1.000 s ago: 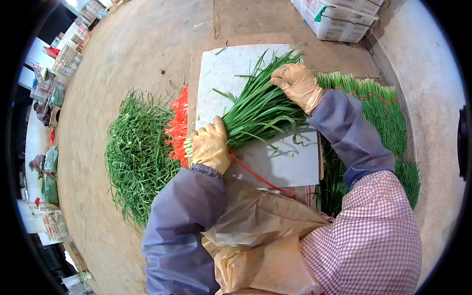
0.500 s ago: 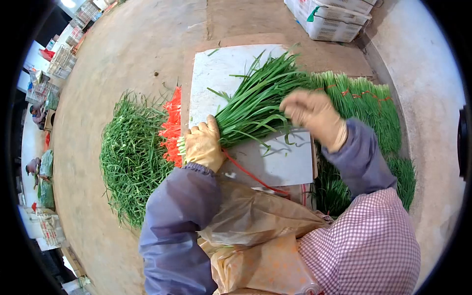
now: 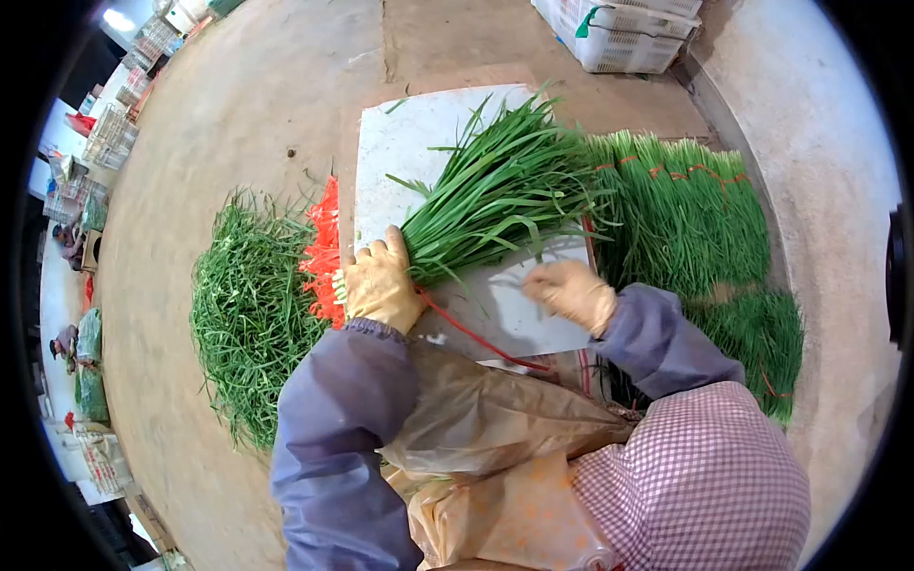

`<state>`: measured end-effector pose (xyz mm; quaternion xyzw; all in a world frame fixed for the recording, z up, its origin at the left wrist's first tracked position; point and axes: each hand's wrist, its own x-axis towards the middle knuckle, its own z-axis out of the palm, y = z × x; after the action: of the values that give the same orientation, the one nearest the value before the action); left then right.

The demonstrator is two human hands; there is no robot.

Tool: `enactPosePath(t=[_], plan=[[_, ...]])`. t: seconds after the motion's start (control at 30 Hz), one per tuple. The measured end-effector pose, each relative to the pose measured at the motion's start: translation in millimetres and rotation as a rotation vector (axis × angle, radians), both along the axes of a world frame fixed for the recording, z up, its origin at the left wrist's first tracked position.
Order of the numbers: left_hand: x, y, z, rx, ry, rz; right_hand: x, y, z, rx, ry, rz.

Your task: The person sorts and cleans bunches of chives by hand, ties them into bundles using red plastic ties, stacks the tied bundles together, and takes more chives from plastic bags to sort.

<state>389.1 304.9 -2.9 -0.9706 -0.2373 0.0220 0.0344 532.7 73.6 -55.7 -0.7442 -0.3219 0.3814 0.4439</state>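
Gloved in yellowish rubber, my left hand [image 3: 383, 284] is closed round the pale stem end of a bunch of garlic chives [image 3: 505, 195]. The green leaves fan out to the upper right across a white board [image 3: 400, 143]. My right hand [image 3: 574, 293], gloved alike, is over the board just below the leaves. Its fingers are curled together and slightly blurred; whether something thin is between them is hidden. A red strip [image 3: 476, 333] runs over the board's near edge beside my left hand.
Left of the board hang red ties [image 3: 324, 252], beside a loose heap of green leaves [image 3: 252, 319]. Tied bunches of chives [image 3: 690, 205] are stacked at the right, near a wall [image 3: 809, 124]. White plastic crates [image 3: 628, 43] stand at the back. People and baskets appear far left.
My right hand has moved down and slightly left, from beside the leaves to below them. My left hand keeps its hold on the chives. The whole view has shifted slightly.
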Motion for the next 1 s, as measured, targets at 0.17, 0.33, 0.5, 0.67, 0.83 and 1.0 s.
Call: enactPosePath(t=[0.17,0.33,0.5,0.67,0.83,1.0], plan=[[2,2,0,-0.004,0.058,0.03,45,-38,30,0.411,0.199,-0.562],[5,-3,9,-0.056,0.073,0.058,34,-13,66,0.194,0.146,-0.351],[1,0,1,0.007,0.064,0.028,25,25,53,0.139,0.004,-0.134],[4,-2,5,0.008,0.072,0.032,33,44,39,0.231,0.152,-0.192],[3,-1,3,0.022,0.064,0.014,38,28,23,0.476,0.396,-0.382],[4,0,4,-0.003,0.035,0.036,39,6,29,0.428,0.275,-0.374]])
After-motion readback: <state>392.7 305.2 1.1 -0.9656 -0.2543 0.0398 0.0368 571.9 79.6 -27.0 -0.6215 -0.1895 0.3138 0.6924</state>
